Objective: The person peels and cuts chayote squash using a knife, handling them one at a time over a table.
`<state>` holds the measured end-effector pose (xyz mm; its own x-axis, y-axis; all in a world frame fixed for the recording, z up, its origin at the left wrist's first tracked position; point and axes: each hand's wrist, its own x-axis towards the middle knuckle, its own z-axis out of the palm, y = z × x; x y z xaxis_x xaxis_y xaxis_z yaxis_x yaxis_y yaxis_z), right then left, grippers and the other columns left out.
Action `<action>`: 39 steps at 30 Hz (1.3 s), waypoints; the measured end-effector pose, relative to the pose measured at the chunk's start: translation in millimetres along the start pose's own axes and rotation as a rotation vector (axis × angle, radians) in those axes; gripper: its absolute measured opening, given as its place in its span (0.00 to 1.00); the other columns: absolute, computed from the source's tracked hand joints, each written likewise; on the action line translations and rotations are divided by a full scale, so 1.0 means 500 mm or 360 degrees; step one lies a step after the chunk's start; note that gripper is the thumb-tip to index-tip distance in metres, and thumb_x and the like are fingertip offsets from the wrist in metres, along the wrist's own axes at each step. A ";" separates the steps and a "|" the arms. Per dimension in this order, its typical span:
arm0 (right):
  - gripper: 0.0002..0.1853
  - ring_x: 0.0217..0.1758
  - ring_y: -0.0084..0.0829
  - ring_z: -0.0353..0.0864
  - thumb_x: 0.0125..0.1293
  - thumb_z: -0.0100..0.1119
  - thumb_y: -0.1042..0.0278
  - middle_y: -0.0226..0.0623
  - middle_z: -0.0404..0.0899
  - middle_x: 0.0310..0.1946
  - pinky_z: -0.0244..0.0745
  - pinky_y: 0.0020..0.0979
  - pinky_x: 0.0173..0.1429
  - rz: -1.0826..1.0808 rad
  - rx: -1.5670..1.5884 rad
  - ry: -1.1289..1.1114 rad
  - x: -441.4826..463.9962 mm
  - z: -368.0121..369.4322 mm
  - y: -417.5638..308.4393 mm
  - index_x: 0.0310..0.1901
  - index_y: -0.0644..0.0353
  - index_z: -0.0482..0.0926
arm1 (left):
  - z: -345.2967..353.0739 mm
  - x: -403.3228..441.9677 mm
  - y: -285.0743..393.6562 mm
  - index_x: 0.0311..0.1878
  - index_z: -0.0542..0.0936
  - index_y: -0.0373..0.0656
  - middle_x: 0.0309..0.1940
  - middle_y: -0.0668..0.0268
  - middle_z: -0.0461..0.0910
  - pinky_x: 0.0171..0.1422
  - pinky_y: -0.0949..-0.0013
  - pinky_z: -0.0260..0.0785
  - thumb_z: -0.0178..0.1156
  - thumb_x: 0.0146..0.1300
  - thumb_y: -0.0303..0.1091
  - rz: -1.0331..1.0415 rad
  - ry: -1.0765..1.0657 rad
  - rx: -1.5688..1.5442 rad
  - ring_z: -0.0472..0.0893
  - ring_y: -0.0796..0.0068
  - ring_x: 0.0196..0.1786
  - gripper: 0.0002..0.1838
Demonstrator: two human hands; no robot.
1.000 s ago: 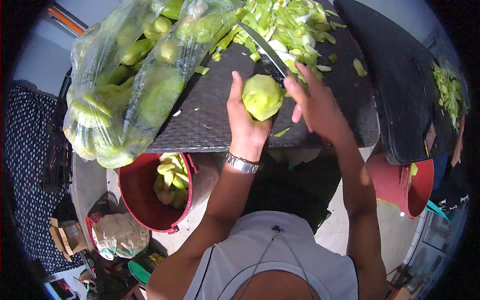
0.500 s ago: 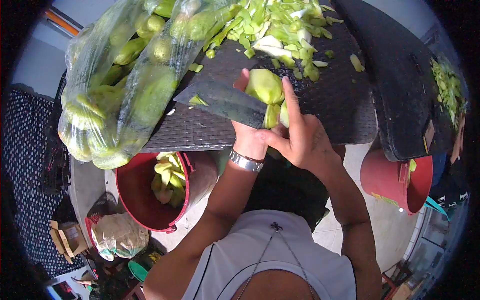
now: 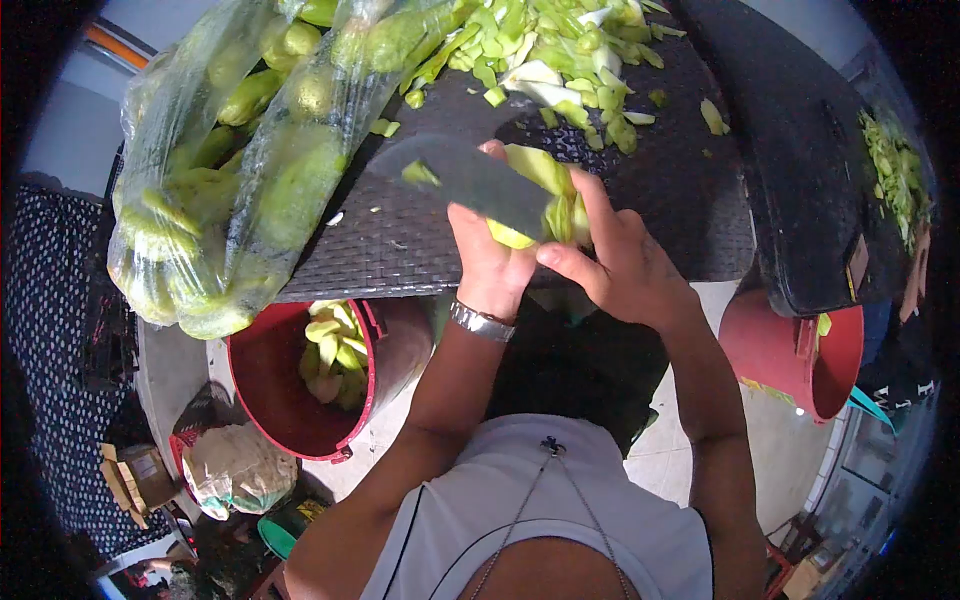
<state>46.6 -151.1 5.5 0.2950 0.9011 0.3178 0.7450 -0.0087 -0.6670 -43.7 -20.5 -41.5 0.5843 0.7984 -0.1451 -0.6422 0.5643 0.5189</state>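
My left hand (image 3: 487,262), with a metal watch (image 3: 481,322) at the wrist, is closed round a pale green fruit (image 3: 542,168) from below. Its kind is not certain. My right hand (image 3: 630,262) grips a wide-bladed knife (image 3: 490,185), whose handle is hidden by the fingers. The blade points left and lies across the fruit, and a green scrap (image 3: 421,173) sits on it. Cut faces and a slice show beside the blade. Both hands are above the near edge of the dark woven table (image 3: 400,250).
A clear plastic bag (image 3: 230,200) of green fruit lies at left. Chopped green pieces (image 3: 560,60) are heaped at the far side. A red bucket (image 3: 365,390) with pale pieces stands below left, another red bucket (image 3: 760,345) below right. A black chair back (image 3: 800,170) borders the right.
The knife and right hand have shifted slightly down and right, and the blade is now blurred. The fruit has turned in my left hand, showing more cut faces.
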 end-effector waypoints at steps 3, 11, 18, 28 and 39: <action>0.40 0.36 0.66 0.84 0.71 0.65 0.46 0.63 0.81 0.28 0.79 0.58 0.38 0.0034 -0.0011 -0.0025 0.001 -0.007 0.008 0.71 0.65 0.59 | -0.001 -0.015 -0.001 0.53 0.80 0.39 0.49 0.60 0.84 0.54 0.63 0.80 0.56 0.72 0.37 -0.0042 -0.0077 -0.0011 0.85 0.67 0.49 0.14; 0.35 0.26 0.55 0.83 0.74 0.61 0.43 0.55 0.79 0.24 0.77 0.50 0.32 0.0242 0.0234 -0.0179 0.016 -0.014 0.011 0.67 0.64 0.64 | -0.008 -0.011 0.011 0.56 0.76 0.42 0.48 0.59 0.83 0.55 0.63 0.79 0.58 0.68 0.33 -0.0048 -0.0294 -0.0079 0.84 0.65 0.49 0.15; 0.42 0.15 0.23 0.70 0.73 0.48 0.26 0.33 0.77 0.20 0.66 0.30 0.21 0.1142 0.0804 -0.0353 0.092 -0.066 0.024 0.67 0.62 0.69 | 0.024 -0.008 0.021 0.53 0.80 0.41 0.46 0.58 0.84 0.53 0.60 0.78 0.58 0.73 0.53 -0.0181 -0.0110 -0.0088 0.84 0.64 0.47 0.23; 0.46 0.22 0.30 0.80 0.67 0.66 0.38 0.48 0.85 0.31 0.77 0.37 0.29 0.0762 0.0235 0.0142 0.159 -0.077 0.037 0.73 0.67 0.63 | 0.055 0.021 0.053 0.56 0.80 0.39 0.51 0.56 0.84 0.60 0.51 0.75 0.60 0.71 0.57 -0.0219 0.0077 -0.0232 0.83 0.55 0.55 0.28; 0.48 0.35 0.57 0.88 0.70 0.67 0.50 0.62 0.82 0.30 0.80 0.50 0.38 0.0022 0.0288 0.0131 0.026 0.027 -0.003 0.74 0.75 0.50 | 0.048 0.012 0.012 0.52 0.80 0.38 0.46 0.59 0.85 0.52 0.59 0.80 0.50 0.74 0.47 -0.0165 0.0030 -0.0293 0.85 0.62 0.47 0.21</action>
<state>41.1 -133.4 1.4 0.3582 0.8627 0.3570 0.6228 0.0640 -0.7797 -32.2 -17.5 -18.9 0.6438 0.7368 -0.2065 -0.6598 0.6712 0.3378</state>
